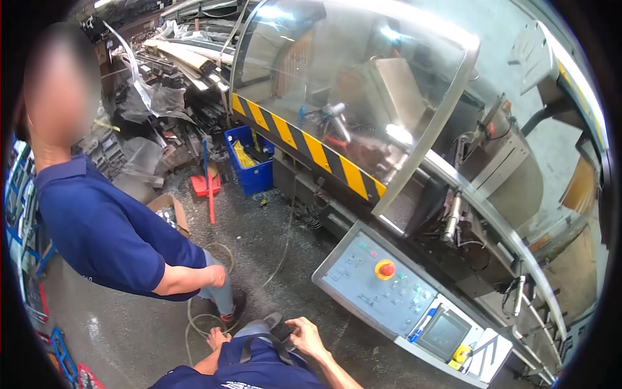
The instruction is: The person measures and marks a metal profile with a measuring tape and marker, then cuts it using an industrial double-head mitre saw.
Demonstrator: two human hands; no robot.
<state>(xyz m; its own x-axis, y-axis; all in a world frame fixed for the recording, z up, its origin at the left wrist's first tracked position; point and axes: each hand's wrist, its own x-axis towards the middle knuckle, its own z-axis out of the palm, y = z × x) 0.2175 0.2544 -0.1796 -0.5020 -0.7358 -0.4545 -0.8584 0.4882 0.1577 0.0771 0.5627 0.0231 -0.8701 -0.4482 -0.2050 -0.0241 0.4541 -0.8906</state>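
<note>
Low on the floor beside the control panel, right hand and left hand rest empty, fingers loose, on the person's knees; a co-worker stands near.

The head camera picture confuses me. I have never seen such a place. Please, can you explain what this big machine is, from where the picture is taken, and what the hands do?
The picture comes from a camera worn on a person's head, looking forward and down. At the bottom you see that person's own body. Their right hand rests near a small dark object at their lap; I cannot tell whether it grips it. Their left hand lies low beside the leg and seems to hold nothing.

The large thing is an industrial machine with a clear curved guard edged by a yellow-black warning stripe. In front is its grey control panel with a red emergency stop button and a small screen.

A co-worker in a blue shirt stands at the left. On the floor lie a blue crate and a hose.
</note>
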